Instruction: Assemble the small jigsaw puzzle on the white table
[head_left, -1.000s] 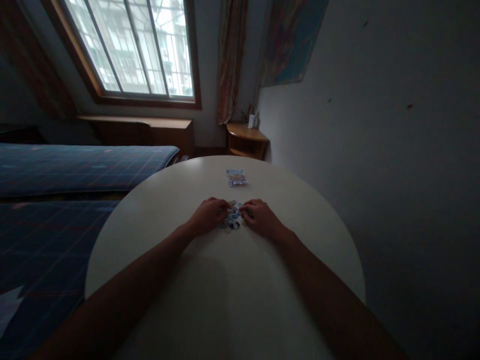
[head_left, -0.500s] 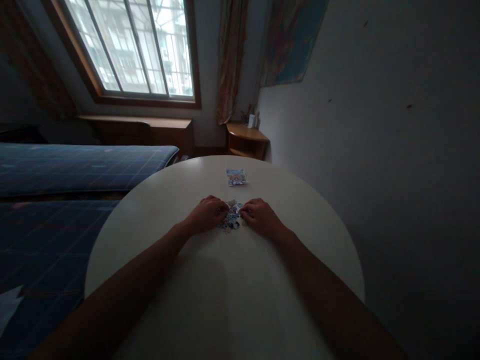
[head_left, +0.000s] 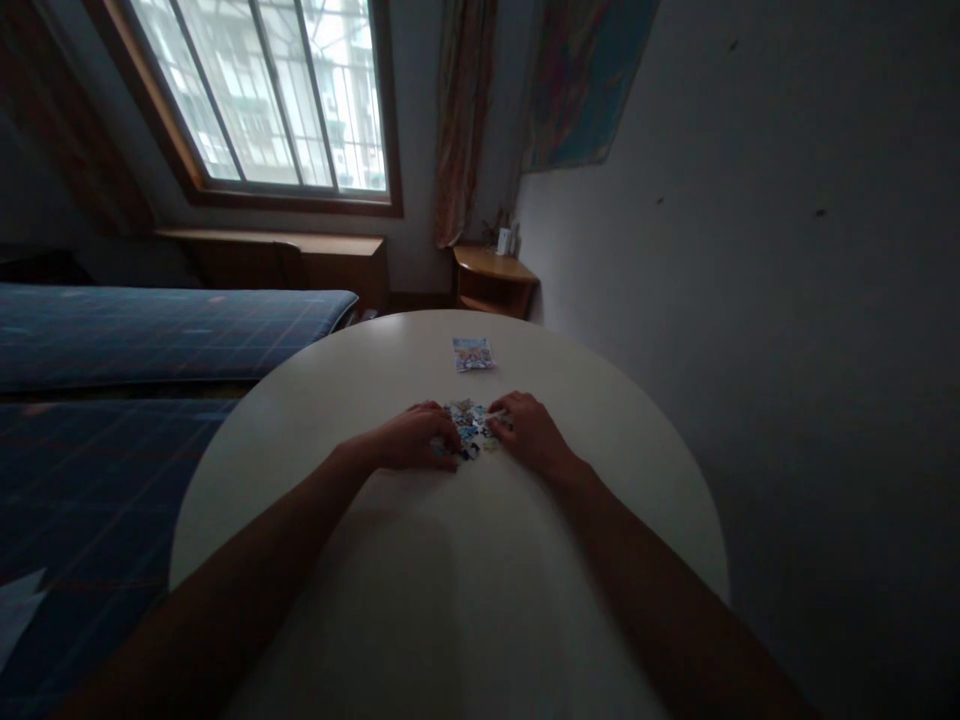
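Observation:
A small pile of jigsaw puzzle pieces [head_left: 466,420], blue, white and dark, lies on the round white table [head_left: 420,580] between my hands. My left hand [head_left: 416,437] rests against the pile's left side, its thumb apart from the curved fingers, partly covering some pieces. At the right edge, my right hand [head_left: 527,432] has its thumb and index finger parted, with pale pieces showing in the gap. Nothing is plainly gripped in either hand. Beyond the pile lies a small flat picture packet [head_left: 473,353], touched by neither hand.
A plain wall [head_left: 750,330] runs close along the table's right side. To the left are mattresses with a blue plaid cover [head_left: 150,335]. A wooden corner shelf [head_left: 495,265] and a desk [head_left: 337,245] stand by the window.
My left hand has come slightly nearer to me, its thumb and fingers spreading apart over the pile's near left side. My right hand has shifted slightly right, uncovering pieces.

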